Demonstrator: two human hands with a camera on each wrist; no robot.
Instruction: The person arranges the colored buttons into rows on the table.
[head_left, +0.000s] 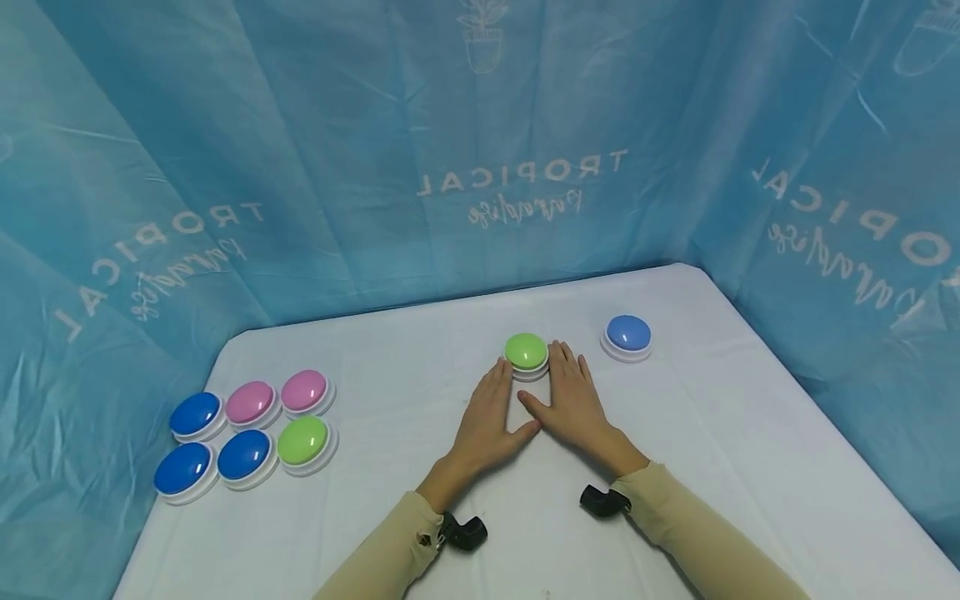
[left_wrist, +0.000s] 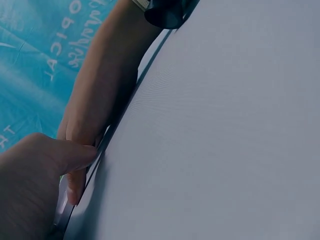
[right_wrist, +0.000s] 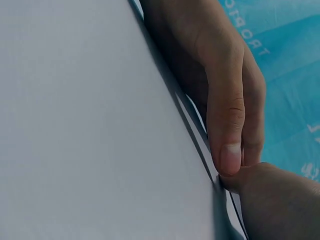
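- Subject item: green button [head_left: 526, 351], dome uppermost on a white base, positioned between the two hands. The base appears to sit on the desk [head_left: 420, 367]; a slight lift cannot be ruled out.
- Left hand [head_left: 486, 423]: fingers extended, not clenched; tips against the left side of the green button's base.
- Right hand [head_left: 576, 404]: fingers likewise straight, grasping nothing; tips along the right side of the green button. Both thumbs spread inward on its near side; whether they touch each other cannot be confirmed.
- Step in hand: judged to be two-handed positioning or steadying of the green button from opposite sides.
- Next move: judged to call for even inward pressure, both hands acting together, so that the round base does not swivel or slip.
- Right of the green button and slightly farther off: single blue button [head_left: 628, 333], apart from the right hand.
- Left of the green button, well apart: six buttons in two rows. Far row: blue [head_left: 197, 414], pink [head_left: 251, 402], pink [head_left: 304, 391]. Near row: blue [head_left: 182, 469], blue [head_left: 244, 455], second green button [head_left: 303, 440].
- Beyond the green button: blue curtain [head_left: 360, 250] bearing mirrored lettering.
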